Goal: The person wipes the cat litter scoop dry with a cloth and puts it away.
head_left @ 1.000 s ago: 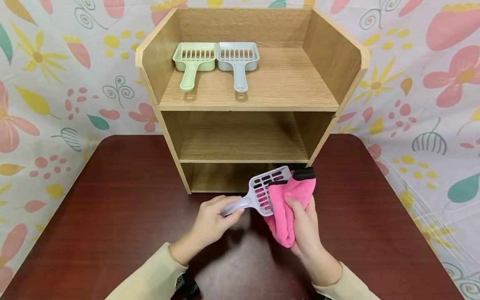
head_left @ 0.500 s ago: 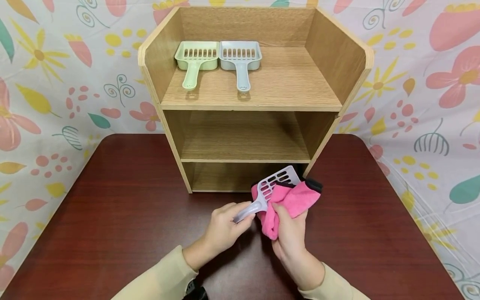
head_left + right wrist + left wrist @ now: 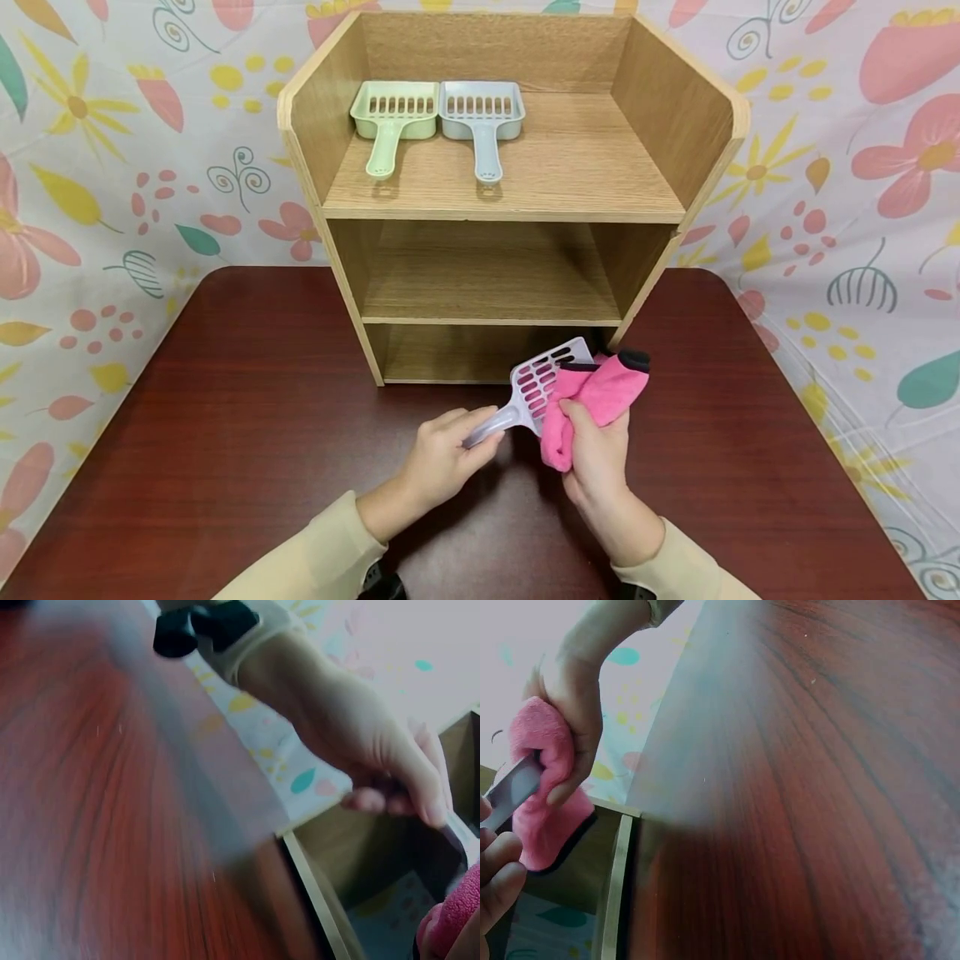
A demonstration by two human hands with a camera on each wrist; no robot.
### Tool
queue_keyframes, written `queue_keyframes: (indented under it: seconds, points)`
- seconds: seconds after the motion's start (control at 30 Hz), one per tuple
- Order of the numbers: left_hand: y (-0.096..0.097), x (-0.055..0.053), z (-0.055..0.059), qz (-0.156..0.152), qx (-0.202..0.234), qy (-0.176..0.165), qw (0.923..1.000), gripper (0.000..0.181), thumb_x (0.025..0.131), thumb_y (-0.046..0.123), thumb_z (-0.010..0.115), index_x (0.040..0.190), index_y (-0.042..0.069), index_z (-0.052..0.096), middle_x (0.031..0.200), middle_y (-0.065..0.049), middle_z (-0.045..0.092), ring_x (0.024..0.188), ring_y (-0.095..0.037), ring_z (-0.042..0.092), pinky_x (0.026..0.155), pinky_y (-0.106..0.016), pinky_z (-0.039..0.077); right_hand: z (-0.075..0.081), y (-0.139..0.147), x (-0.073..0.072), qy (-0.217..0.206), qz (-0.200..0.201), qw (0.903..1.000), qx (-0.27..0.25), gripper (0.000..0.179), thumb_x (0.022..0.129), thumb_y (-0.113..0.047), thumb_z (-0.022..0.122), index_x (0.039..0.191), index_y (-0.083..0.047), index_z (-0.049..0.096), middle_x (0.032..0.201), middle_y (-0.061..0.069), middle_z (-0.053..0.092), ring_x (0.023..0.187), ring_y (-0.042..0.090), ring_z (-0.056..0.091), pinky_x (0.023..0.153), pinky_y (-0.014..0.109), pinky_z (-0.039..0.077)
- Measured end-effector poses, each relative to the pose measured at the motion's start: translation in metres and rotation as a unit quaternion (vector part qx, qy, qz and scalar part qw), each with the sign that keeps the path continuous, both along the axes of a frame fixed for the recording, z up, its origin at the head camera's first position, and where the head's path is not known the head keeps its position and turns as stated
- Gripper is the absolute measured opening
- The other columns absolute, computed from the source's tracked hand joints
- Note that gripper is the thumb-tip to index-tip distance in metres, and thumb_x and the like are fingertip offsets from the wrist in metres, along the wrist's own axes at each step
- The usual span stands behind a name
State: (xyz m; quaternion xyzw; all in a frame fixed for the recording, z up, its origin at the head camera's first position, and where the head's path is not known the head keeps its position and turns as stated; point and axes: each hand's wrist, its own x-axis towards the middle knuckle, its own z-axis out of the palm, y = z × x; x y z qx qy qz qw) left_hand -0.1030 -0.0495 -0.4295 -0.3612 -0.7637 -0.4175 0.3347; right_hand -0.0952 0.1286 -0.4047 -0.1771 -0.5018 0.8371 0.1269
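Observation:
My left hand [image 3: 442,458] grips the handle of a lavender slotted litter scoop [image 3: 534,385], whose blade points up and to the right. In my right hand [image 3: 602,467] is a folded pink cloth [image 3: 592,400] with black edging, held against the right side of the blade. The left wrist view shows the cloth [image 3: 544,742] wrapped around an edge of the scoop [image 3: 514,791]. From the right wrist view, the left hand [image 3: 397,769] pinches the handle, and only a corner of the cloth [image 3: 454,919] shows.
A wooden shelf unit [image 3: 502,212] stands behind the hands on a dark red-brown table [image 3: 247,433]. On its top shelf, a green scoop [image 3: 395,117] and a blue-grey scoop [image 3: 483,117] lie side by side at the left. A patterned sheet [image 3: 150,133] hangs around the table.
The cloth first slid left and down over the blade toward the handle, then moved back right toward the blade's outer side. The left hand shifted slightly right with the scoop.

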Motion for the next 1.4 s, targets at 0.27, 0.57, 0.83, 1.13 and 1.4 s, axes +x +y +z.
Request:
queue_keyframes:
  seconds: [0.27, 0.57, 0.83, 1.13, 1.4]
  points:
    - [-0.002, 0.001, 0.0, -0.007, 0.017, -0.019, 0.9997, 0.025, 0.087, 0.02, 0.067, 0.095, -0.003, 0.071, 0.073, -0.008, 0.069, 0.059, -0.011, 0.059, 0.056, -0.013, 0.049, 0.002, 0.005, -0.001, -0.016, -0.013, 0.9998, 0.005, 0.035, 0.089, 0.005, 0.053, 0.113, -0.017, 0.041, 0.09, 0.002, 0.058, 0.049, 0.011, 0.053, 0.036, 0.022, 0.039]
    - [0.006, 0.003, -0.005, 0.003, 0.036, -0.049, 0.9982, 0.023, 0.075, 0.008, 0.075, 0.096, -0.003, 0.071, 0.075, -0.01, 0.069, 0.061, -0.011, 0.061, 0.057, -0.014, 0.05, 0.0, -0.008, 0.003, 0.018, 0.059, 0.9954, -0.074, 0.016, 0.096, 0.003, 0.041, 0.107, -0.008, 0.044, 0.063, 0.003, 0.05, 0.032, 0.012, 0.04, 0.031, 0.023, 0.031]
    - [0.01, 0.002, -0.006, 0.01, 0.027, -0.05, 0.9984, 0.02, 0.076, 0.009, 0.074, 0.095, 0.001, 0.072, 0.074, -0.007, 0.069, 0.06, -0.01, 0.06, 0.057, -0.013, 0.05, -0.003, -0.016, 0.006, -0.033, 0.063, 0.9948, -0.073, 0.02, 0.095, 0.001, 0.045, 0.111, -0.01, 0.044, 0.092, 0.004, 0.057, 0.049, 0.013, 0.054, 0.045, 0.023, 0.046]
    - [0.002, 0.0, -0.004, -0.01, -0.006, -0.047, 0.9988, 0.023, 0.071, 0.007, 0.077, 0.092, -0.002, 0.073, 0.073, -0.009, 0.07, 0.059, -0.01, 0.061, 0.056, -0.012, 0.049, -0.007, 0.002, 0.006, -0.043, 0.025, 0.9977, -0.046, 0.021, 0.093, 0.001, 0.051, 0.109, -0.011, 0.045, 0.081, 0.001, 0.061, 0.045, 0.013, 0.053, 0.037, 0.024, 0.041]
    - [-0.011, -0.005, 0.002, -0.023, -0.034, -0.104, 0.9937, 0.021, 0.071, 0.008, 0.077, 0.091, 0.002, 0.074, 0.076, -0.007, 0.072, 0.062, -0.008, 0.061, 0.057, -0.012, 0.049, -0.007, 0.024, 0.005, -0.073, 0.028, 0.9954, 0.055, 0.028, 0.09, 0.0, 0.058, 0.109, -0.015, 0.045, 0.083, -0.006, 0.063, 0.063, 0.007, 0.06, 0.052, 0.021, 0.049]
